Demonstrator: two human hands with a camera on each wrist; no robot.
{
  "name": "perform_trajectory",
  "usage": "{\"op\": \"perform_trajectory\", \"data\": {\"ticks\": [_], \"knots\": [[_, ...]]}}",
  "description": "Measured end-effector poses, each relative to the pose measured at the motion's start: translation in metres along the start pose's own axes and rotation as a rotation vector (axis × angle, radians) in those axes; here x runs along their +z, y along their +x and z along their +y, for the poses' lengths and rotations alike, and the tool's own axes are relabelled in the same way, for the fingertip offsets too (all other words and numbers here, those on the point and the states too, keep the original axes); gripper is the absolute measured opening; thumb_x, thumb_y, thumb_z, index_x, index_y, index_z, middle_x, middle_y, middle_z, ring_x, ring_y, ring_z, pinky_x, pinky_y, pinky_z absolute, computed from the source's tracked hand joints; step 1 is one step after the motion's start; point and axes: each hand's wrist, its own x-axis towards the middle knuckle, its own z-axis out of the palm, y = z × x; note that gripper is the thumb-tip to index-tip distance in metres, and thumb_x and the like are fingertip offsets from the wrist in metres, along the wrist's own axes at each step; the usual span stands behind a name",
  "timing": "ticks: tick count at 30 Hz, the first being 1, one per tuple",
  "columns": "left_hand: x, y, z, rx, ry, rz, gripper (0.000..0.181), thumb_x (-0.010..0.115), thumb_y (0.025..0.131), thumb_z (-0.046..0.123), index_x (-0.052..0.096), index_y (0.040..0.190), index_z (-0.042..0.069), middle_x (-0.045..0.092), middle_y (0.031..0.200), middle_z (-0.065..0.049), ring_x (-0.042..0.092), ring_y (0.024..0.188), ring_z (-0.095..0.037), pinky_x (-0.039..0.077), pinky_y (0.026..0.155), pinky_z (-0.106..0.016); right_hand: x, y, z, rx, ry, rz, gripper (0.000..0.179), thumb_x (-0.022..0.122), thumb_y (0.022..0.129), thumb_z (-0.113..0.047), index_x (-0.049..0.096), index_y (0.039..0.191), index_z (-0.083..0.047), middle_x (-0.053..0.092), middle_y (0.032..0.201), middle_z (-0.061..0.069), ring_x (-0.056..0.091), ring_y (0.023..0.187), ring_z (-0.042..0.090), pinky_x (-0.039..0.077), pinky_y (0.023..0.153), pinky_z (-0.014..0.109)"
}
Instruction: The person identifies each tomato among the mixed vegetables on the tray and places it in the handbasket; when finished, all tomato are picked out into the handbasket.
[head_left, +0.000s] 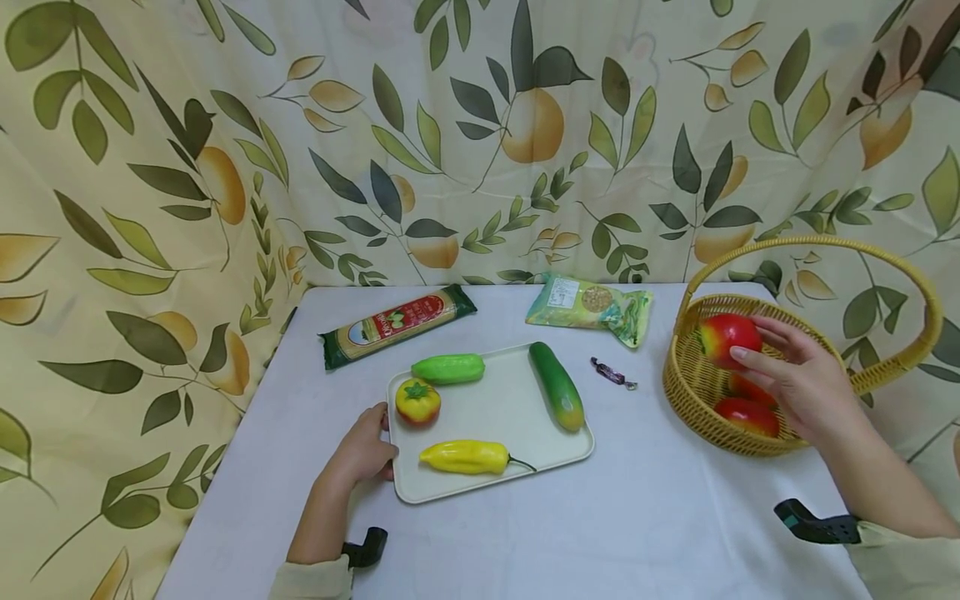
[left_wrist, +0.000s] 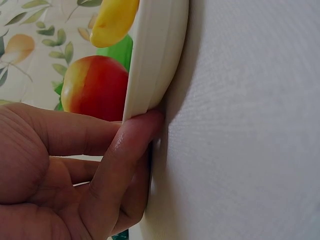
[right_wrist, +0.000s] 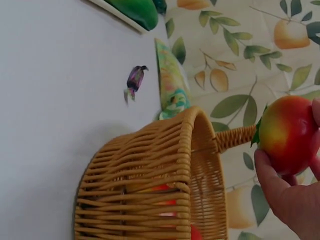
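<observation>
My right hand (head_left: 806,379) holds a red-and-yellow fruit with a green leafy top (head_left: 729,341) over the wicker basket (head_left: 693,408). In the right wrist view the held fruit (right_wrist: 289,135) sits above the rim between thumb and fingers. More red fruits (head_left: 748,416) lie inside the basket. My left hand (head_left: 363,450) pinches the left edge of the white tray (head_left: 510,400). On that tray lie a similar fruit (head_left: 417,402), a light green vegetable (head_left: 448,368), a yellow pepper (head_left: 465,457) and a dark green cucumber-like vegetable (head_left: 557,387).
Behind the tray lies a long dark green food packet (head_left: 397,325). A light green packet (head_left: 588,306) is at the back, with a small purple wrapped candy (head_left: 612,373) in front of it. The basket's tall handle (head_left: 817,241) arches up. Patterned curtain (head_left: 337,208) surrounds the table.
</observation>
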Motion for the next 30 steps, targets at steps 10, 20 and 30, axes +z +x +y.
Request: {"op": "perform_trajectory", "data": {"ticks": [10, 20, 30], "knots": [[0.002, 0.002, -0.004, -0.002, -0.009, 0.000, 0.073, 0.067, 0.080, -0.002, 0.036, 0.146, -0.011, 0.050, 0.113, -0.013, 0.048, 0.107, -0.032, 0.042, 0.087, -0.042, -0.009, 0.005, -0.003, -0.005, -0.452, -0.011, 0.071, 0.071, 0.093, -0.030, 0.037, 0.156, -0.031, 0.025, 0.154, 0.011, 0.040, 0.121, 0.025, 0.054, 0.075, 0.020], [0.003, 0.003, -0.004, -0.020, -0.012, 0.004, 0.074, 0.067, 0.080, 0.000, 0.036, 0.147, -0.010, 0.050, 0.113, -0.012, 0.048, 0.108, -0.031, 0.042, 0.088, -0.042, -0.012, 0.011, -0.014, -0.008, -0.769, -0.078, 0.090, 0.072, 0.089, -0.047, 0.025, 0.160, -0.018, 0.020, 0.155, 0.035, 0.026, 0.132, 0.060, 0.053, 0.081, 0.060], [0.001, 0.002, -0.003, -0.020, -0.007, -0.006, 0.073, 0.067, 0.081, 0.000, 0.036, 0.147, -0.010, 0.050, 0.113, -0.013, 0.048, 0.107, -0.031, 0.043, 0.087, -0.041, -0.014, 0.022, -0.018, -0.034, -0.889, -0.124, 0.087, 0.071, 0.091, -0.044, 0.028, 0.156, -0.005, 0.030, 0.146, 0.038, 0.031, 0.127, 0.061, 0.053, 0.080, 0.062]]}}
